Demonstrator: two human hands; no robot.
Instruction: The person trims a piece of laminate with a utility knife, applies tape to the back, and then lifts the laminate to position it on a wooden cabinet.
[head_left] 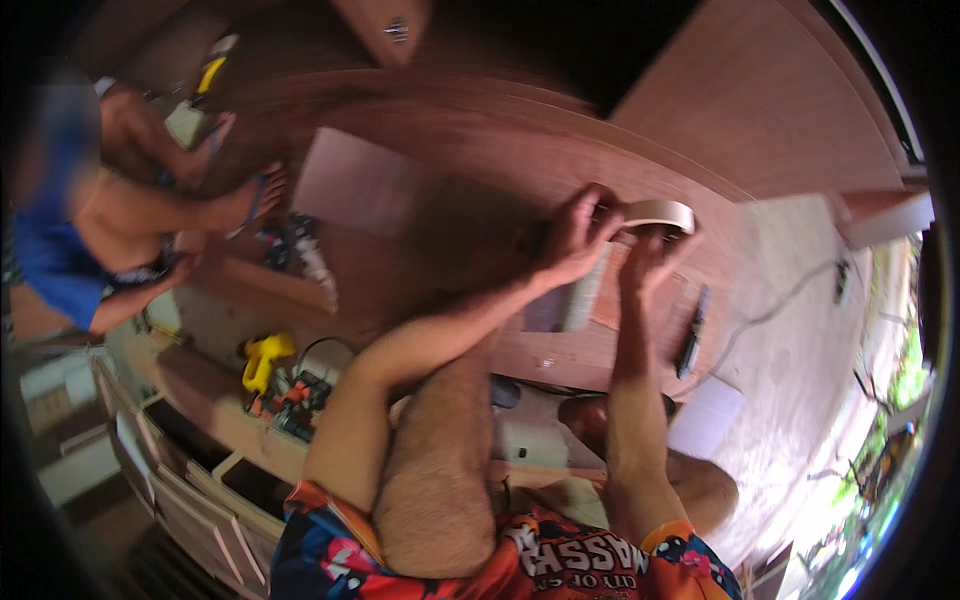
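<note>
Item 1: tape roll (658, 211), 1 pc., pale, ring-shaped. Loc.: in front of you, btwn your 2 hands, over wood panel (470, 135).
Item 2: your R hand (648, 264). Fingers closed on roll's near side, holding it.
Item 3: your L hand (578, 238). Fingers drawn narrow at roll's left edge; can't tell if they pinch tape or just touch.
Handling (judged): roll prob. light, fairly stiff as a ring, not fragile; outer face likely smooth, side edges maybe tacky. Any loose end: thin, soft, apt to stick to skin. Best hold: R thumb & fingers across the rim, tips in the hole; L thumb & index on the end, if 1 is loose.
Nearby: black tool (692, 335), long, slim, just R of your R forearm; pale sheet (360, 178) on panel, to L; yellow tool (266, 361), lower L; co-worker (140, 212), far L, well apart from you.
</note>
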